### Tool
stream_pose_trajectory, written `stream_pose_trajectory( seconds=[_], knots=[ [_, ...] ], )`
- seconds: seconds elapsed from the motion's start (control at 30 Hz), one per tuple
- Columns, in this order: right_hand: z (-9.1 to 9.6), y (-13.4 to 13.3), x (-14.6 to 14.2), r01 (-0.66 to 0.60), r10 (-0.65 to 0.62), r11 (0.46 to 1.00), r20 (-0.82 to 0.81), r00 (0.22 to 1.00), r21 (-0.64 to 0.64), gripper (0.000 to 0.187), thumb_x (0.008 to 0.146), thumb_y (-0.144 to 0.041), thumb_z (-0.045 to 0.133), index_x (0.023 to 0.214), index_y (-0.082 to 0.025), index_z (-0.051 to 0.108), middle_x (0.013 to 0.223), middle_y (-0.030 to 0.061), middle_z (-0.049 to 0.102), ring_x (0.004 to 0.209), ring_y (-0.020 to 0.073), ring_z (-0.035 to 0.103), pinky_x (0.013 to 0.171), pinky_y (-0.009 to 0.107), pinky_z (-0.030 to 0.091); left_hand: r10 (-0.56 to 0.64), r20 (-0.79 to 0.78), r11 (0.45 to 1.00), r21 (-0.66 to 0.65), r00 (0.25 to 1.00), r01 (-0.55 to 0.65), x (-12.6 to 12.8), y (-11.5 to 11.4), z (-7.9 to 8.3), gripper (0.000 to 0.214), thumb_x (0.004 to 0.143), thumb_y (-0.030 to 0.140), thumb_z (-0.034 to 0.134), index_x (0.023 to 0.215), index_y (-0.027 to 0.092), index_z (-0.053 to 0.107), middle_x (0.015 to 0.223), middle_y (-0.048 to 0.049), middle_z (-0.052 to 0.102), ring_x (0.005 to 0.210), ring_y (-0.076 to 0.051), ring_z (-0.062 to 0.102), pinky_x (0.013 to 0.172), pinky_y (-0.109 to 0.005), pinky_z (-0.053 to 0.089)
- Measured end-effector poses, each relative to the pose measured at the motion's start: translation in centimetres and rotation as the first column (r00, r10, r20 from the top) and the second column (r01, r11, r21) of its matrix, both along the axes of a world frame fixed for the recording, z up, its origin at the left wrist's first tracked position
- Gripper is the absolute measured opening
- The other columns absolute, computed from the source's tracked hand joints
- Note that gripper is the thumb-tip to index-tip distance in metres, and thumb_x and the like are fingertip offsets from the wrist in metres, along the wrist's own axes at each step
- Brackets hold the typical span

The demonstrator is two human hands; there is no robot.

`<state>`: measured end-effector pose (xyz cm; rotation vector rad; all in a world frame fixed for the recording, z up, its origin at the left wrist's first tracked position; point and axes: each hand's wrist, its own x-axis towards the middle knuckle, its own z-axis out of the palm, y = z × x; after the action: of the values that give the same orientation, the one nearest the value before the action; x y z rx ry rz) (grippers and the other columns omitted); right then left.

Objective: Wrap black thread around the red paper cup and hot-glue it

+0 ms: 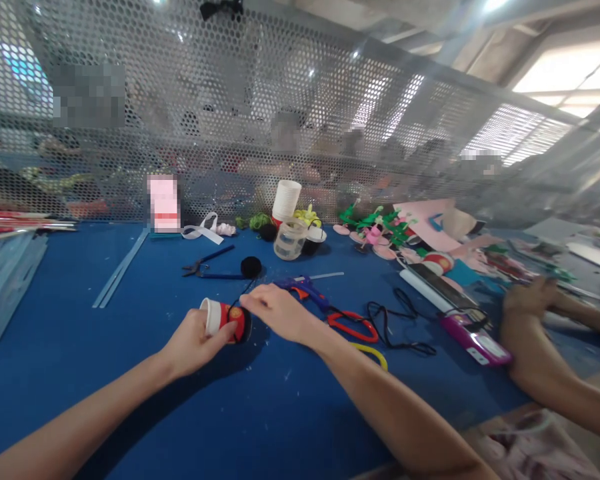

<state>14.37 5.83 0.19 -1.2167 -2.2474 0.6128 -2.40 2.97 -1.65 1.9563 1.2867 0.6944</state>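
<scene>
Tabletop (280, 420), blue, fronts perforated partition (230, 133); left hand (195, 340) grips cup (213, 316), right hand (275, 310) black yarn (251, 267).

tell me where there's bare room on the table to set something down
Free: the blue table between both forearms, and its stretch between the left hand and the pile of pale strips. Crowded: right of the right hand, around the glue gun and purple device, and along the mesh screen.
</scene>
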Motion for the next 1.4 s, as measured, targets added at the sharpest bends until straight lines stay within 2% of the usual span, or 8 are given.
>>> stream_pose_trajectory(
  seconds=[0.1,0.2,0.27,0.4,0.53,0.77,1.1,1.4],
  knots=[
    [0.2,-0.4,-1.8,-0.107,0.105,0.994,-0.054,0.993,-0.027,0.030,0.080,-0.031,0.040,0.063,-0.014,0.059,0.071,0.0034,0.061,0.074,0.0126,0.053,0.073,0.025,0.036,-0.065,-0.047,0.995,0.077,0.997,0.069,-0.1,-0.1,0.1,0.030,0.074,0.033,0.039,0.051,0.016,0.046,0.044,0.0053,0.036,0.041,-0.006,0.030,0.040,-0.018,0.024],
    [0.1,-0.7,-2.4,-0.062,0.036,0.993,-0.236,0.971,-0.102,0.013,0.072,-0.024,0.051,0.075,-0.014,0.059,0.086,0.0047,0.061,0.083,0.0131,0.052,0.077,0.025,0.036,-0.118,-0.057,0.987,0.105,0.991,0.124,-0.1,-0.2,0.1,0.026,0.075,0.031,0.040,0.059,0.015,0.053,0.048,0.0037,0.044,0.044,-0.006,0.035,0.042,-0.018,0.027],
    [-0.1,-0.7,-2.3,-0.042,-0.022,0.982,-0.337,0.941,-0.182,0.010,0.071,-0.023,0.052,0.073,-0.014,0.058,0.082,0.0037,0.061,0.079,0.0125,0.053,0.075,0.025,0.038,-0.116,-0.029,0.990,0.081,0.993,0.118,-0.1,-0.2,0.1,0.026,0.074,0.031,0.041,0.057,0.015,0.052,0.047,0.0042,0.042,0.043,-0.006,0.033,0.041,-0.018,0.025],
    [-0.3,-0.4,-1.7,0.001,-0.124,0.962,-0.433,0.893,-0.273,0.013,0.070,-0.027,0.053,0.066,-0.014,0.056,0.067,0.0007,0.058,0.062,0.0103,0.051,0.062,0.023,0.040,-0.006,0.152,0.989,-0.146,0.988,0.029,0.2,-0.2,0.4,0.029,0.070,0.035,0.044,0.049,0.015,0.043,0.043,0.0064,0.033,0.040,-0.005,0.026,0.038,-0.018,0.021],
    [-0.1,0.0,-0.9,0.038,-0.176,0.962,-0.508,0.843,-0.271,0.016,0.069,-0.030,0.053,0.065,-0.015,0.054,0.064,-0.0002,0.055,0.058,0.0094,0.049,0.056,0.021,0.039,0.157,0.314,0.924,-0.383,0.936,-0.026,0.4,0.0,0.8,0.025,0.062,0.035,0.052,0.050,0.014,0.045,0.042,0.0068,0.037,0.040,-0.004,0.027,0.038,-0.017,0.022],
    [0.2,0.2,-0.1,0.086,-0.182,0.972,-0.476,0.860,-0.217,0.018,0.071,-0.032,0.051,0.064,-0.015,0.053,0.060,-0.0004,0.055,0.050,0.0081,0.045,0.048,0.020,0.035,0.287,0.400,0.834,-0.551,0.871,-0.023,0.3,0.2,0.7,0.021,0.059,0.029,0.058,0.050,0.013,0.048,0.042,0.0057,0.045,0.039,-0.005,0.035,0.039,-0.016,0.024],
    [0.1,0.2,-0.2,0.110,-0.167,0.981,-0.401,0.901,-0.160,0.018,0.072,-0.028,0.050,0.060,-0.014,0.052,0.059,0.0008,0.056,0.055,0.0094,0.050,0.055,0.020,0.037,0.194,0.413,0.889,-0.457,0.890,0.018,0.8,-0.7,2.0,0.024,0.057,0.031,0.060,0.044,0.013,0.049,0.038,0.0059,0.042,0.037,-0.004,0.030,0.037,-0.016,0.023],
    [0.6,-0.2,-0.5,0.107,-0.152,0.982,-0.322,0.935,-0.154,0.018,0.073,-0.025,0.049,0.059,-0.014,0.052,0.058,0.0006,0.056,0.053,0.0089,0.047,0.053,0.020,0.035,0.065,0.369,0.947,-0.315,0.927,0.059,0.4,-0.9,1.3,0.025,0.063,0.033,0.054,0.049,0.013,0.050,0.040,0.0058,0.038,0.039,-0.004,0.026,0.036,-0.016,0.022]
  ],
)
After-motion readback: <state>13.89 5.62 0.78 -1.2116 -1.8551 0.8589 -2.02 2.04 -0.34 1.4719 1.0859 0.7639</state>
